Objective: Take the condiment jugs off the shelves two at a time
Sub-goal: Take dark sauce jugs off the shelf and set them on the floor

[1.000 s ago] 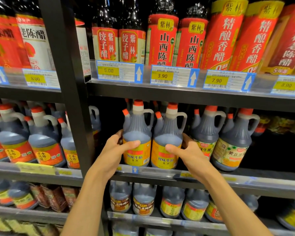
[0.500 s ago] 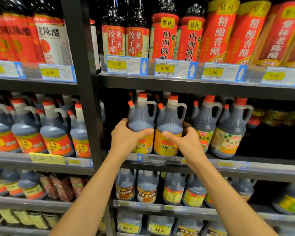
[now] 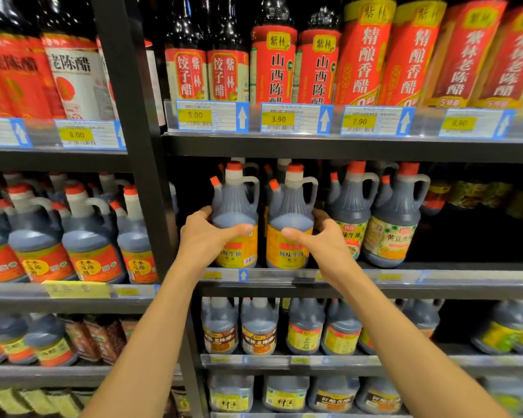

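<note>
Presently, the shelving (image 3: 314,146) holds bottles and jugs on several levels, split by a dark upright post (image 3: 133,146). On the middle shelf (image 3: 435,282), right of the post, two yellow-labelled jugs stand side by side at the front edge. The left hand (image 3: 206,236) wraps the left jug (image 3: 234,218), thumb across its front. The right hand (image 3: 320,242) wraps the right jug (image 3: 290,224) likewise. Neighbouring jugs (image 3: 390,224) stand just right. Price tags (image 3: 212,116) line the shelf above.
</note>
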Demonstrator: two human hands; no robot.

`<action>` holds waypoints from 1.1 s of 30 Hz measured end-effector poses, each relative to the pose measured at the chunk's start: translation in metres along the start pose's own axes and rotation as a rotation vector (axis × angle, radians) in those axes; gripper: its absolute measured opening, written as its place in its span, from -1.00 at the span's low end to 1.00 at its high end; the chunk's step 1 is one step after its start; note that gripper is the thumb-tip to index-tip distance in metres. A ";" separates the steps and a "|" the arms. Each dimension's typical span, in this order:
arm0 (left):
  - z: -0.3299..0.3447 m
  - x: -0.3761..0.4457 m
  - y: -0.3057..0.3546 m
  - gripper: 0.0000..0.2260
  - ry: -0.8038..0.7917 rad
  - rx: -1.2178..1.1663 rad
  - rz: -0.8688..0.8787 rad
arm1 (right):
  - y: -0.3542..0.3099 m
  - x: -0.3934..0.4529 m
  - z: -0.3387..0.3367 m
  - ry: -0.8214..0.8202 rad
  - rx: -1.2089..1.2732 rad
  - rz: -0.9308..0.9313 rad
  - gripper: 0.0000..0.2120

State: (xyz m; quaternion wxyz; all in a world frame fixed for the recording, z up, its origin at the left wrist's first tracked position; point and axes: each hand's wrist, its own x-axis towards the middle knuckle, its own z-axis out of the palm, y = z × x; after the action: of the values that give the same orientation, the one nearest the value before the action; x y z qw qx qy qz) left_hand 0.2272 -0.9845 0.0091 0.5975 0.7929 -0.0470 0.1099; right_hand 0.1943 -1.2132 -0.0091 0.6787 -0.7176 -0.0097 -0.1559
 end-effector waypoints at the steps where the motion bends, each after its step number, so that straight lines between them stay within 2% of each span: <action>1: 0.000 0.000 0.000 -0.15 0.003 0.001 0.004 | 0.001 0.000 0.001 0.006 -0.002 -0.004 -0.28; 6: 0.003 -0.003 0.000 -0.24 0.019 0.004 0.012 | 0.005 0.001 0.002 0.031 -0.024 -0.017 -0.18; 10: 0.006 -0.008 0.001 -0.17 0.055 0.007 0.023 | 0.005 0.001 0.003 0.036 -0.047 -0.022 0.00; 16: 0.012 -0.013 0.003 -0.09 0.077 0.015 0.055 | 0.005 0.002 0.003 0.020 -0.053 -0.030 -0.10; 20: 0.011 -0.012 0.002 -0.05 0.061 0.010 0.057 | 0.004 0.002 0.003 0.016 -0.067 -0.032 -0.01; 26: 0.011 -0.012 0.002 -0.02 0.071 0.025 0.060 | 0.005 0.004 0.002 0.011 -0.085 -0.031 -0.09; 31: 0.011 -0.011 0.002 -0.10 0.061 0.045 0.070 | 0.005 0.005 0.001 0.019 -0.100 -0.019 -0.14; 33: 0.010 -0.010 0.002 -0.15 0.046 0.057 0.073 | 0.005 0.006 0.001 0.022 -0.111 -0.022 -0.08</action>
State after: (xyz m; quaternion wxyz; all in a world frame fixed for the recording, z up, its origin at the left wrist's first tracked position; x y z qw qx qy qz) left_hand 0.2181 -0.9951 0.0060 0.5712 0.8046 -0.0588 0.1512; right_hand 0.2010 -1.2137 -0.0128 0.6361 -0.7523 -0.0017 -0.1714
